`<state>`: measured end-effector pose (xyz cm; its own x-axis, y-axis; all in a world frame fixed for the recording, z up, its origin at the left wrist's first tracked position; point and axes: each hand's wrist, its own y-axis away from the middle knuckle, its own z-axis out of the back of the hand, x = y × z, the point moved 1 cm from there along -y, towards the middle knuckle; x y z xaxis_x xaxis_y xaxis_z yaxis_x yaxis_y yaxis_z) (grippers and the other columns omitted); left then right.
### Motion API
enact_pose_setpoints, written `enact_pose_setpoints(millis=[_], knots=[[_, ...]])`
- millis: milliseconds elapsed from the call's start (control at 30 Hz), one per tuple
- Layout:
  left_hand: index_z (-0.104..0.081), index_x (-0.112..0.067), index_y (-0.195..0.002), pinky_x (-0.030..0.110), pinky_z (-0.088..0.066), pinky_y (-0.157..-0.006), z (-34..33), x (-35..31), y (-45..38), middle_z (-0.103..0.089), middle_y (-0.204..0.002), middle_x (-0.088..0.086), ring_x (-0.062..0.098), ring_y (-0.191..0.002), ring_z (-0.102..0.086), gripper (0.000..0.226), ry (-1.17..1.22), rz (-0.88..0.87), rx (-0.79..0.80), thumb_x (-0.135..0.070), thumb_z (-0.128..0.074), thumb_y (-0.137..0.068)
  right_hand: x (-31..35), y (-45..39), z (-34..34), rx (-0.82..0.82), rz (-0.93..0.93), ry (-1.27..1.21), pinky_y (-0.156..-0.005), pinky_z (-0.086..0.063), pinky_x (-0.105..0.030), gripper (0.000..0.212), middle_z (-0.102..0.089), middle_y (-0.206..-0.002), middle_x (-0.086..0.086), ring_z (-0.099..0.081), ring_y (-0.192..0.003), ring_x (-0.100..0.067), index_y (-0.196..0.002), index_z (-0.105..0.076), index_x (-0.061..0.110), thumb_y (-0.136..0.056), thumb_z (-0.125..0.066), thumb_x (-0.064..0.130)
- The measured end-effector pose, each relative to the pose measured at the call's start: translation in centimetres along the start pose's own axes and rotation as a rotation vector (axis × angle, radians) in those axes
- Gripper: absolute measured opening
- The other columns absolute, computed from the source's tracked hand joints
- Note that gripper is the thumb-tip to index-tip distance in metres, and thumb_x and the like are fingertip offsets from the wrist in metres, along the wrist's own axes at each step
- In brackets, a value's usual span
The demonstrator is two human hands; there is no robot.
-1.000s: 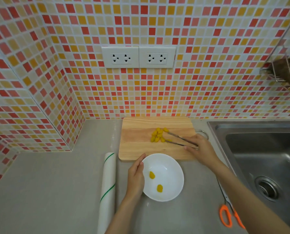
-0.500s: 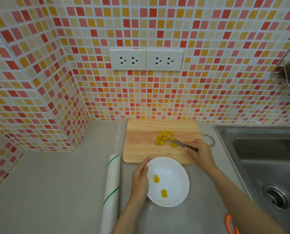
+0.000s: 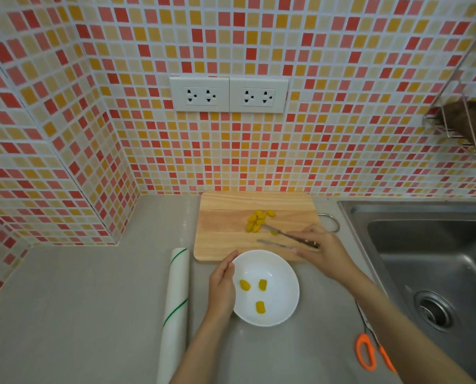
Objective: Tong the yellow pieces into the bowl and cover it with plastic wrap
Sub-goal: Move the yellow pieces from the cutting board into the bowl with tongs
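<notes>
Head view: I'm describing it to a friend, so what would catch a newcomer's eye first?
The red and orange mosaic tiles fill the wall. Below, the right hand holds open tongs beside yellow pieces on a wooden board, while the left hand steadies a white bowl.

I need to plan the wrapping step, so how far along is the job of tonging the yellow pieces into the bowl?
Early on. Three yellow pieces lie in the white bowl, steadied by the left hand. The right hand holds the tongs open at the pile on the cutting board. Most pieces remain there, and the plastic wrap roll lies untouched.
</notes>
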<state>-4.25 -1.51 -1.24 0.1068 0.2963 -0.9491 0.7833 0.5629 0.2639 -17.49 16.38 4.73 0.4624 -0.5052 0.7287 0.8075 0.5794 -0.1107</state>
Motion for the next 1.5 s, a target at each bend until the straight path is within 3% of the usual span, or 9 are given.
enact_pose_setpoints(millis=[167,467,600,767,1000,1133,1233,1400,1500], knots=[[-0.061,-0.019,-0.119,0.026,-0.042,-0.091,0.0,0.0,0.1,-0.064,-0.116,-0.002,0.013,-0.108,-0.057,0.033,-0.001,0.013,0.013,-0.009,-0.04,-0.096,-2.2,-4.4,-1.2,-0.112,-0.103,0.192,-0.076,-0.045,-0.036,0.035,-0.06,-0.091,-0.013,-0.056,-0.087,-0.028,-0.114,-0.067,0.017,-0.08,-0.07,0.021],[-0.06,-0.023,-0.112,0.003,-0.047,-0.07,0.0,-0.1,0.1,-0.064,-0.104,-0.013,-0.005,-0.097,-0.057,0.031,0.012,0.004,0.024,-0.005,-0.04,-0.096,-3.7,-6.7,-3.6,-0.02,-0.136,0.323,-0.067,-0.035,-0.029,0.024,-0.059,-0.083,-0.01,-0.057,-0.084,-0.028,-0.104,-0.073,0.02,-0.081,-0.066,0.016],[-0.06,-0.021,-0.116,0.009,-0.049,-0.073,-0.1,0.0,0.0,-0.064,-0.107,-0.011,0.002,-0.101,-0.058,0.031,0.009,0.005,0.037,-0.008,-0.04,-0.096,-3.1,-5.6,-2.8,-0.088,-0.098,0.26,-0.058,-0.023,-0.023,0.021,-0.06,-0.079,-0.01,-0.049,-0.072,-0.018,-0.101,-0.073,0.01,-0.081,-0.068,0.013],[-0.062,-0.023,-0.11,0.012,-0.049,-0.074,-0.1,0.0,-0.1,-0.065,-0.112,-0.002,0.009,-0.102,-0.059,0.03,0.014,0.008,0.042,-0.007,-0.041,-0.096,-0.8,-1.6,-1.1,-0.073,0.009,0.084,-0.064,-0.038,-0.007,0.02,-0.063,-0.077,0.002,-0.054,-0.069,-0.006,-0.096,-0.074,0.009,-0.077,-0.072,0.009],[-0.06,-0.012,-0.121,0.043,-0.038,-0.109,0.0,0.1,-0.3,-0.061,-0.127,0.009,0.023,-0.121,-0.054,0.033,-0.019,0.025,0.032,-0.007,-0.04,-0.095,-0.4,3.0,0.6,0.126,-0.02,0.075,-0.072,-0.043,-0.008,0.031,-0.065,-0.089,-0.002,-0.061,-0.084,-0.008,-0.106,-0.071,0.021,-0.075,-0.076,0.019],[-0.06,-0.011,-0.122,0.042,-0.038,-0.109,-0.1,0.2,-0.4,-0.061,-0.127,0.01,0.024,-0.121,-0.053,0.034,-0.027,0.014,0.033,-0.006,-0.04,-0.095,-0.9,2.5,1.3,0.082,-0.05,0.083,-0.076,-0.045,-0.017,0.039,-0.064,-0.092,-0.003,-0.06,-0.086,-0.014,-0.113,-0.067,0.022,-0.075,-0.075,0.02],[-0.06,-0.012,-0.121,0.032,-0.041,-0.101,-0.1,0.4,-0.4,-0.062,-0.126,0.009,0.021,-0.118,-0.055,0.033,-0.013,0.016,0.033,-0.006,-0.04,-0.095,-1.6,1.1,1.3,0.019,-0.061,0.092,-0.067,-0.039,-0.005,0.038,-0.06,-0.086,0.007,-0.056,-0.078,-0.004,-0.114,-0.067,0.023,-0.077,-0.074,0.02],[-0.061,-0.014,-0.119,0.032,-0.041,-0.101,-0.1,0.4,-0.4,-0.062,-0.125,0.007,0.02,-0.117,-0.055,0.033,-0.013,0.008,0.033,-0.006,-0.04,-0.095,-3.4,-2.7,-0.2,-0.084,-0.203,0.203,-0.07,-0.047,-0.033,0.028,-0.067,-0.093,-0.012,-0.059,-0.082,-0.024,-0.107,-0.071,0.017,-0.08,-0.07,0.024],[-0.062,-0.015,-0.117,0.036,-0.042,-0.104,-0.1,0.4,-0.4,-0.063,-0.123,0.007,0.021,-0.116,-0.057,0.032,-0.01,0.006,0.033,-0.006,-0.041,-0.095,-4.1,-5.1,-1.5,-0.074,-0.278,0.229,-0.069,-0.045,-0.035,0.026,-0.068,-0.094,-0.013,-0.06,-0.085,-0.027,-0.105,-0.072,0.018,-0.081,-0.067,0.026]])
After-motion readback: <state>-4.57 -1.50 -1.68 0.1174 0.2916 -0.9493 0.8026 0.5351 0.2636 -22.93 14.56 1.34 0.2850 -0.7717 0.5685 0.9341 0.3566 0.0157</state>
